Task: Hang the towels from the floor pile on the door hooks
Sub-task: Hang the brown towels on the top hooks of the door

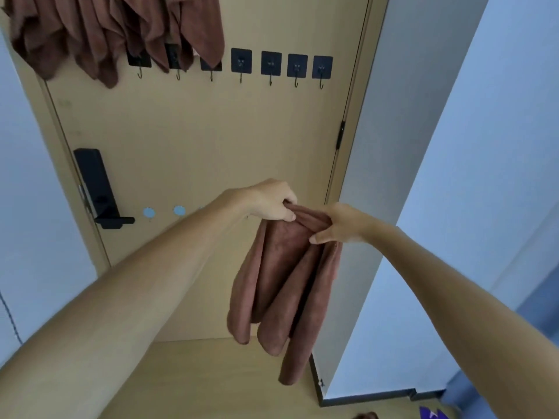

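A brown towel (281,285) hangs in folds in front of the tan door (187,140), held up by both hands at its top edge. My left hand (269,204) pinches the towel's upper left corner. My right hand (341,223) grips the top edge just to the right, thumb pressed into the cloth. Several brown towels (115,31) hang on the door's upper left. Below them runs a row of black adhesive hooks (270,66); the ones to the right are bare.
A black electronic lock with a handle (96,189) sits on the door's left side. Two pale blue round stickers (163,211) lie beside it. White walls flank the door, a hinge (341,137) on the right. A purple object (432,414) and a brown scrap (367,415) lie at the bottom edge.
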{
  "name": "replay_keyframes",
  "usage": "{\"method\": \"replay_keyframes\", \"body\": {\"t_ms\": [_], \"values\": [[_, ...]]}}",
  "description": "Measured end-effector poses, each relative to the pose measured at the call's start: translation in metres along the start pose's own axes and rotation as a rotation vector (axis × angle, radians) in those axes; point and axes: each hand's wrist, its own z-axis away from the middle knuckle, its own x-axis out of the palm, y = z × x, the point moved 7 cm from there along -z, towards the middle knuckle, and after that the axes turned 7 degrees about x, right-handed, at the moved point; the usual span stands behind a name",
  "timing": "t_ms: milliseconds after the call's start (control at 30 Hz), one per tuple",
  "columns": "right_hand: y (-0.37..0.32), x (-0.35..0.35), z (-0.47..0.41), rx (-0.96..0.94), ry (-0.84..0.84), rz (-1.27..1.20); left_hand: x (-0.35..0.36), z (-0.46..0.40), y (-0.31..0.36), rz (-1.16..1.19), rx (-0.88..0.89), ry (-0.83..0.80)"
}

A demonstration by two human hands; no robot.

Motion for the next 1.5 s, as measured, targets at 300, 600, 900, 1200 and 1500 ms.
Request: {"method": "replay_keyframes", "body": {"t_ms": [300,600,900,1200,1500], "values": [[-0.034,-0.03,-0.011,-0.085,0.078,-0.255,-0.04,0.018,-0.021,0.151,-0.077,0.1],[-0.043,-0.044,-0.027,-0.223,0.122,-0.235,-0.056,0.013,-0.033,0.103,-0.097,0.189],[-0.035,-0.047,-0.034,-0.22,0.108,-0.045,-0.047,0.004,-0.041,0.245,-0.153,0.12],[-0.031,-0.047,-0.033,-0.237,0.117,-0.152,-0.04,0.001,-0.031,0.295,-0.196,0.078],[-0.036,-0.06,-0.028,-0.279,0.148,-0.217,-0.052,0.003,-0.017,0.273,-0.165,0.141]]}}
